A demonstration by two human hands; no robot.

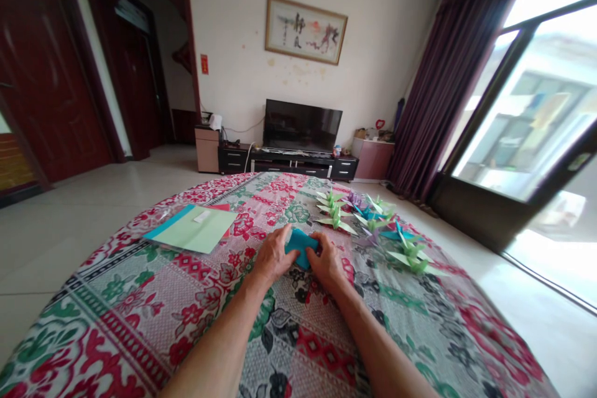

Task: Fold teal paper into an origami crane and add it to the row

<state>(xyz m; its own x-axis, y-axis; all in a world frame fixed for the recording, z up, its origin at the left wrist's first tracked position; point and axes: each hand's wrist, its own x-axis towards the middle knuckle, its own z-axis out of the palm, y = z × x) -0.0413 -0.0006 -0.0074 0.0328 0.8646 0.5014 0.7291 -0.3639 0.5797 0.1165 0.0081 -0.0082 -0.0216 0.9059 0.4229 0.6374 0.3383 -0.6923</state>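
A small folded piece of blue paper [301,247] is held between my two hands, just above or on the table's middle. My left hand [274,254] pinches its left edge, thumb in front and fingers behind. At its right edge my right hand [328,259] grips it the same way. To the right of my hands stand several folded paper cranes [334,219] in green, blue and purple. On the left lies a stack of paper sheets [196,233], light green on top, with blue and red edges showing beneath.
A patterned floral cloth [196,317] covers the round table. A small white piece [202,216] rests on the paper stack. Beyond the table are a television [302,127] on a low cabinet, a dark curtain [459,68] and a glass door at the right.
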